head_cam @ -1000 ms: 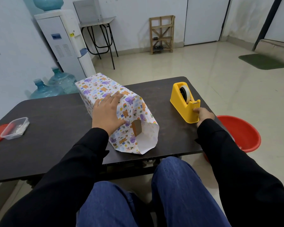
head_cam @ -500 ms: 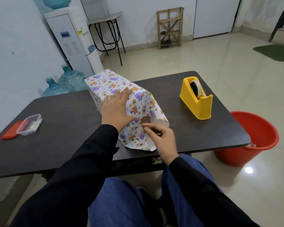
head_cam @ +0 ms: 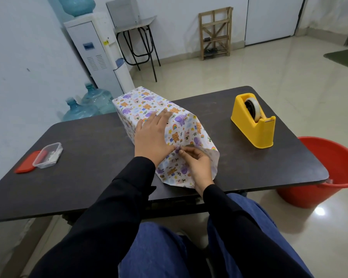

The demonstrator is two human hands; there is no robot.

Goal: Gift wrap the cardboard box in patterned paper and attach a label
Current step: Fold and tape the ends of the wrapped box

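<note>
The box wrapped in patterned paper (head_cam: 149, 105) lies on the dark table (head_cam: 88, 173), its near end hanging loose and unfolded. My left hand (head_cam: 151, 137) rests flat on top of the paper, fingers straight. My right hand (head_cam: 197, 163) is at the near end of the wrap, its thumb and fingertips pinching a small piece of clear tape against the paper seam. The cardboard is hidden under the paper.
A yellow tape dispenser (head_cam: 253, 125) stands on the table's right side. A clear plastic container (head_cam: 47, 155) and its red lid (head_cam: 25, 165) sit at the left. A red bucket (head_cam: 327, 171) stands on the floor at the right, by the table.
My right hand left the tape dispenser and came to the near end of the wrap with a strip of tape, then moved up to the seam. My left hand stayed on the paper.
</note>
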